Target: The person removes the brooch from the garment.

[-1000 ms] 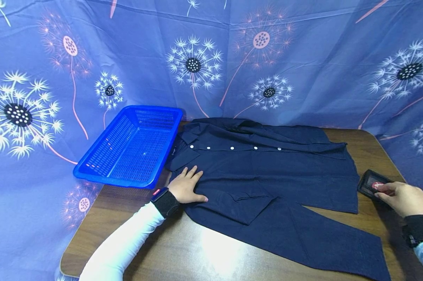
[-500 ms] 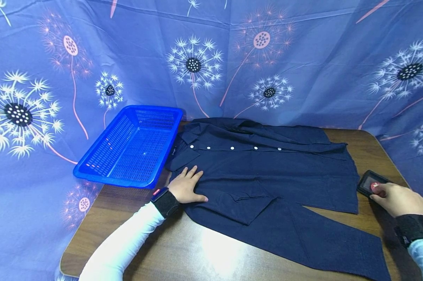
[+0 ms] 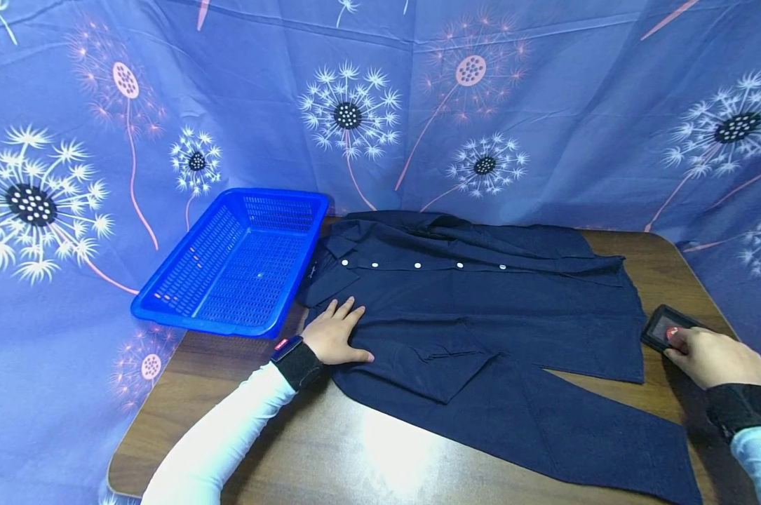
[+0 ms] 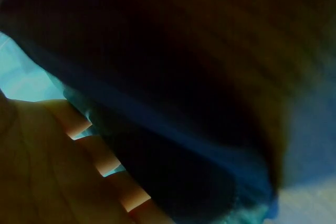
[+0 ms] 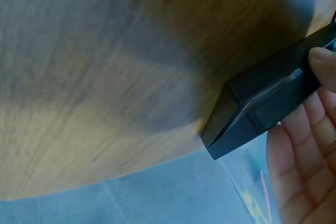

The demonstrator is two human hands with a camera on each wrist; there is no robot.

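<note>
A dark navy button-up shirt lies spread across the brown table, collar to the left, white buttons along the far side. My left hand rests flat on the shirt near the collar, fingers straight; in the left wrist view its fingers lie against dark fabric. My right hand holds a small black device at the table's right edge, one fingertip on its red button. In the right wrist view the thumb touches the black device and the fingers lie beside it.
A blue perforated plastic basket stands at the table's left far corner, overhanging the edge. A blue cloth with a dandelion print hangs behind and around the table. Bare wood shows along the near edge.
My right hand has slid a little left and further onto the black device, covering more of its red button. The left hand and the shirt have not moved.
</note>
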